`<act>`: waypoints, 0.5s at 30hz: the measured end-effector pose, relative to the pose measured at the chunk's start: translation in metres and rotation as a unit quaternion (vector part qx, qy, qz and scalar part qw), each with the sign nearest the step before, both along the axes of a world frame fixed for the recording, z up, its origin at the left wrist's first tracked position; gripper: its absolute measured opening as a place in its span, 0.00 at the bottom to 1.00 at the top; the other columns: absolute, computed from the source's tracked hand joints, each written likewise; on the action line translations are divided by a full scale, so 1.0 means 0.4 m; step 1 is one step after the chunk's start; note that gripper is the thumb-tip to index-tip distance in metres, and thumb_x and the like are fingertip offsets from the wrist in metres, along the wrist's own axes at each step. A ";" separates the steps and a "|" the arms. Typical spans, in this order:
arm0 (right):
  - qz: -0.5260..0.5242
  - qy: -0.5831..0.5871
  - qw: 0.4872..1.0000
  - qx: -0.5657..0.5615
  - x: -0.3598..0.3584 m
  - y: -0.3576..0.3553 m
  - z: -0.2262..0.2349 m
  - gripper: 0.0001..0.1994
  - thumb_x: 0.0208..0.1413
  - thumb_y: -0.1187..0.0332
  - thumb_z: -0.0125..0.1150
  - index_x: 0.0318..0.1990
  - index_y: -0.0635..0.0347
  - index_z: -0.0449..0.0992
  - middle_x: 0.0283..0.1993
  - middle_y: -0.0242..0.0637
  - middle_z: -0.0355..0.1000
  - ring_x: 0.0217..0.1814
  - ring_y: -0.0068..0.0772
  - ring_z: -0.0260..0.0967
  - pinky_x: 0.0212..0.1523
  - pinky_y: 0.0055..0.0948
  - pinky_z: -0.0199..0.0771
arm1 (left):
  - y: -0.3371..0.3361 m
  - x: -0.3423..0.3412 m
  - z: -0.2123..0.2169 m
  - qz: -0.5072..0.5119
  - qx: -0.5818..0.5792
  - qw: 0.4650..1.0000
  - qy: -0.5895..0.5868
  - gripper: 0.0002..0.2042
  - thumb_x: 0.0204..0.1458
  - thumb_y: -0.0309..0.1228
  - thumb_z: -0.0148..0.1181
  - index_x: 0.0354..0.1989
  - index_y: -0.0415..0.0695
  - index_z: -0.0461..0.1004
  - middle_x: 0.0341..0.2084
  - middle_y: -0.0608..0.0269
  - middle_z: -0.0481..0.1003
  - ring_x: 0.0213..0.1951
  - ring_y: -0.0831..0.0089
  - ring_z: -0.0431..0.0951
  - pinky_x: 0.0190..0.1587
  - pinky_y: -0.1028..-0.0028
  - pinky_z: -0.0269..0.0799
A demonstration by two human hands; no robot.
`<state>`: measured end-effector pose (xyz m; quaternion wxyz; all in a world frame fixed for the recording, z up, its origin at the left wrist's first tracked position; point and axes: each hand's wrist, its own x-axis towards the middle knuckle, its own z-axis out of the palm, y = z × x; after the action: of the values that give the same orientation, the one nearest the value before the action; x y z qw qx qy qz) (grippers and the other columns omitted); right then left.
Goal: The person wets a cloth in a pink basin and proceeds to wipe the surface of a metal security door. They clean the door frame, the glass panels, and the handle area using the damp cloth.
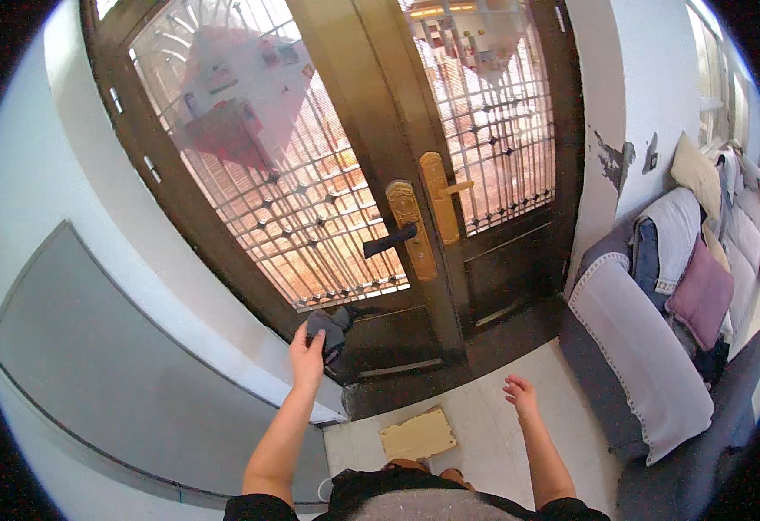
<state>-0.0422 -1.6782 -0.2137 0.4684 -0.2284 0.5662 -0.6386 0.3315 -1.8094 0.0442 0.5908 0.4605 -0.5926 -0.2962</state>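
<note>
The dark grey crumpled cloth (pixel 328 330) is pressed against the lower part of the brown metal-framed glass door with a lattice grille (pixel 293 200), just where the glass meets the dark solid bottom panel. The left hand (pixel 308 352) has its fingers (pixel 297 334) clenched round the cloth, arm stretched forward. The right hand (pixel 519 395) hangs free over the pale tiled floor (pixel 484 443), fingers loosely spread and grasping nothing. The step in hand looks like wiping the foot of the left door leaf; I judge the work to be in its middle, since the hand is low on the pane. The next stroke would call for steady pressure along the grille's bottom edge. A black lever handle on a gold plate (pixel 397 236) sits above, a grey-draped sofa (pixel 649 347) stands to the right, and a tan flat mat (pixel 418 434) lies near the feet.
</note>
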 end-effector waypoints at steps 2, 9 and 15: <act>0.014 0.007 1.000 0.002 -0.006 -0.009 0.014 0.15 0.56 0.68 0.50 0.51 0.58 0.69 0.50 0.34 0.70 0.46 0.29 0.70 0.43 0.30 0.69 | 0.002 -0.004 -0.015 0.003 0.017 1.000 0.009 0.15 0.52 0.25 0.55 0.48 0.36 0.69 0.35 0.62 0.74 0.37 0.77 0.72 0.41 0.77 0.68; 0.103 0.042 0.993 -0.041 0.100 -0.116 0.151 0.15 0.55 0.67 0.53 0.50 0.58 0.70 0.49 0.33 0.71 0.46 0.27 0.69 0.43 0.29 0.68 | 0.002 -0.003 -0.079 -0.041 0.066 0.996 -0.037 0.16 0.52 0.23 0.51 0.50 0.36 0.68 0.39 0.60 0.75 0.41 0.75 0.72 0.46 0.75 0.66; 0.252 -0.079 0.952 -0.152 0.334 -0.201 0.387 0.26 0.60 0.54 0.47 0.63 0.48 0.54 0.60 0.35 0.59 0.56 0.33 0.62 0.52 0.36 0.65 | 0.002 -0.085 -0.035 -0.164 0.009 0.964 -0.210 0.21 0.50 0.20 0.47 0.56 0.39 0.63 0.51 0.47 0.67 0.54 0.58 0.68 0.56 0.69 0.60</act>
<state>0.0913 -1.7587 -0.0587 0.6174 -0.3806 0.3476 -0.5943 0.2975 -1.8086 0.0302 0.3926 0.4139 -0.7680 -0.2911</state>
